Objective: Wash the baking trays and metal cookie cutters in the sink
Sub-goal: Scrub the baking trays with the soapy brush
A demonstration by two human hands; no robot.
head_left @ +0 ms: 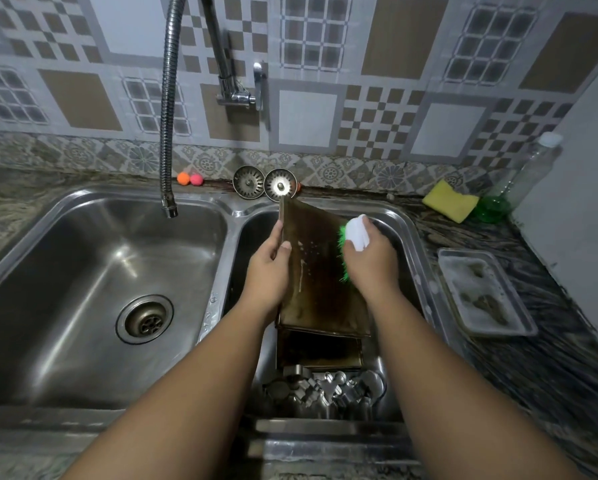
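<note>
Over the right sink basin (399, 233) I hold a dark, stained baking tray (316, 271) tilted up on end. My left hand (268, 268) grips its left edge, thumb on the face. My right hand (368, 259) grips a white-handled scrub brush (354, 232) whose green bristles press against the tray's right side. A second dark tray (320, 351) lies below it in the basin. Several metal cookie cutters (325, 393) are piled at the basin's near end.
The left basin (82, 271) has a drain and a flexible faucet hose (167, 133) above. A soapy metal tray (486, 292) sits on the right counter. Behind it are a yellow sponge (450, 200) and a bottle (526, 174). Two sink strainers (264, 183) lean at the back.
</note>
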